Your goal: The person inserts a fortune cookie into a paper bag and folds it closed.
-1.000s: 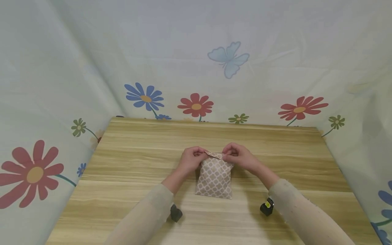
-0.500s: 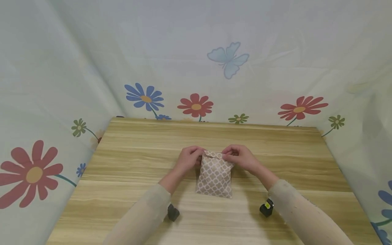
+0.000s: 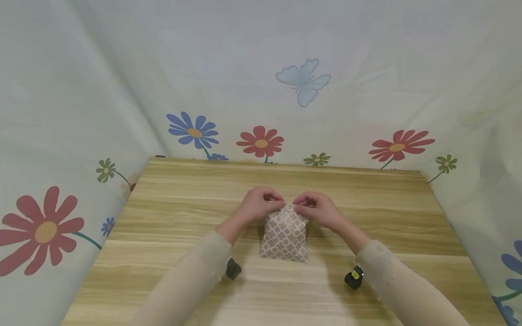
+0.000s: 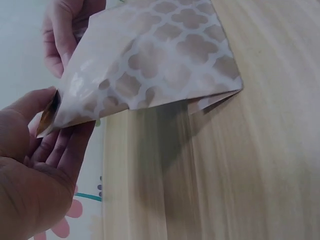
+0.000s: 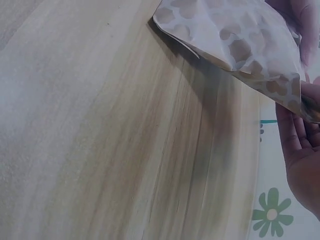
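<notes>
A tan paper bag (image 3: 284,237) with a white quatrefoil pattern stands tilted in the middle of the table, its bottom edge toward the person. At its folded top edge, the left hand (image 3: 259,202) pinches the left part between thumb and fingers. The right hand (image 3: 320,209) grips the right part of the same edge, close to the left fingertips. In the left wrist view, the left hand (image 4: 42,165) has its thumb on the fold and its fingers under the bag (image 4: 165,55). The right wrist view shows the right hand (image 5: 302,155) partly cut off, fingers beneath the bag (image 5: 245,45).
The wood-grain table (image 3: 183,190) reaches back to a pale curtain (image 3: 228,59) printed with flowers and a butterfly. Below each sleeve a small black device shows, one on the left wrist (image 3: 233,269) and one on the right wrist (image 3: 354,277).
The left hand first drew slightly left off the bag's top corner, then came back right and up onto the fold, covering much of it. The right hand stays almost in place.
</notes>
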Motion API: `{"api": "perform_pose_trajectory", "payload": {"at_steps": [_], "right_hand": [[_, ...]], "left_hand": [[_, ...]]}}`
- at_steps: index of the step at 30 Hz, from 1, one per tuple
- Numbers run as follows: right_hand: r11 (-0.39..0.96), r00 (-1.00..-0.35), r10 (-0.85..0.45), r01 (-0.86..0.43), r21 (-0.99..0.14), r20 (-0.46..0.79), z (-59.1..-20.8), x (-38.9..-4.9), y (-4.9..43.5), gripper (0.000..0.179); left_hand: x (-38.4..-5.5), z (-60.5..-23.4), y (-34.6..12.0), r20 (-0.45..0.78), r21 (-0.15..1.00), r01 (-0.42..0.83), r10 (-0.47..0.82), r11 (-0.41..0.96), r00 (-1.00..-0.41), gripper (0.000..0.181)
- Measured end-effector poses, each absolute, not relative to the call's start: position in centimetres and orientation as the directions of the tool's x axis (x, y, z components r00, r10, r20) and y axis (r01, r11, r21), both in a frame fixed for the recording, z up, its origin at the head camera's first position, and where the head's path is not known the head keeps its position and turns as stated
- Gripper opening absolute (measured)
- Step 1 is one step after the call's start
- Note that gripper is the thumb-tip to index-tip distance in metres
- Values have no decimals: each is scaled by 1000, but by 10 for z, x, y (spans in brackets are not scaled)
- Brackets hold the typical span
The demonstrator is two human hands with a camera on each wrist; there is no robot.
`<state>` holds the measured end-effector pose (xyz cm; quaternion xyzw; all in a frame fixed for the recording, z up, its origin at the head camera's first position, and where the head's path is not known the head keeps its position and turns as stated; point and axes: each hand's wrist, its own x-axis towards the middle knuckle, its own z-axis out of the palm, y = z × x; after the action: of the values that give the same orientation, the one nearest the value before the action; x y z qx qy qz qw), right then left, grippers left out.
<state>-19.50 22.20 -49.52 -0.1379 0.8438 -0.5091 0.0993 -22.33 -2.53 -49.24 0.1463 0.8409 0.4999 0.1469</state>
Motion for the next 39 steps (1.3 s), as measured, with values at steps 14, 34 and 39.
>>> {"api": "perform_pose_trajectory", "payload": {"at_steps": [14,34,39], "right_hand": [[487,-929,-369,-169,-857,-27,-489,-195,221,17],[548,-899,-437,-280,-788,15,-489,-201,217,7],[542,-910,-415,-269,-796,25,-490,-197,224,7]], "left_hand": [[-226,-491,-30,-75,869,179,481,462,-873,7],[-222,-494,-33,1,834,294,531,467,-847,8],[-222,-494,-33,-10,831,278,513,482,-858,6]]}}
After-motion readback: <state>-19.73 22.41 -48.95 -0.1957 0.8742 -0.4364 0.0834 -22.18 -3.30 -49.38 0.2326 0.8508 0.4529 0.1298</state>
